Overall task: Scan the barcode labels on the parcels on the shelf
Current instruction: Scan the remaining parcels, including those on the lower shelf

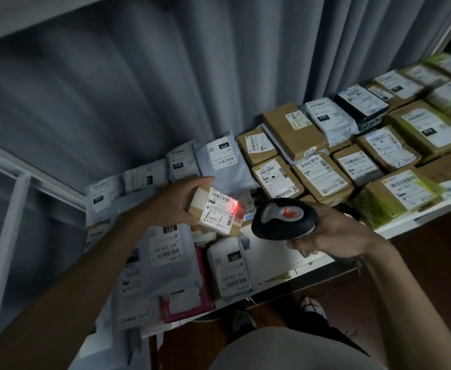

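My right hand (333, 236) has its fingers wrapped round the scanner (283, 217), aimed left at a small box (216, 212). My left hand (171, 201) holds that box above the shelf (312, 265), fingers clamped on its far side; a red glow sits on its label (220, 209). Beyond, parcels (325, 156) cover the shelf up to a grey curtain (139, 89).

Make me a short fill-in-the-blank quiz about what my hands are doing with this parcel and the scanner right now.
1. The left hand holds a small cardboard ____ above the shelf.
2. The right hand grips a handheld ____.
3. The light falling on the white label is ____ in colour.

Missing words: box; scanner; red
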